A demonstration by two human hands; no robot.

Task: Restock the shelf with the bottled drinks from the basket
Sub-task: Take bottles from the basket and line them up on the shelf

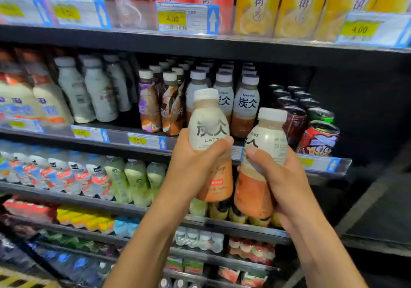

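Note:
My left hand [191,167] grips a latte bottle [209,132] with a white cap, a cream label and an orange base, held upright in front of the middle shelf [120,135]. My right hand [280,176] grips a second, matching latte bottle [266,145], tilted slightly left, just right of the first. Both bottles hover at the shelf's front edge, below a row of the same latte bottles [246,103] standing on it. The basket is out of view.
Dark cans [295,118] and a red can [318,138] stand right of the latte row. Brown-purple bottles [169,105] and white bottles [97,89] stand to its left. Cartons [255,5] fill the shelf above; more drinks fill the lower shelves.

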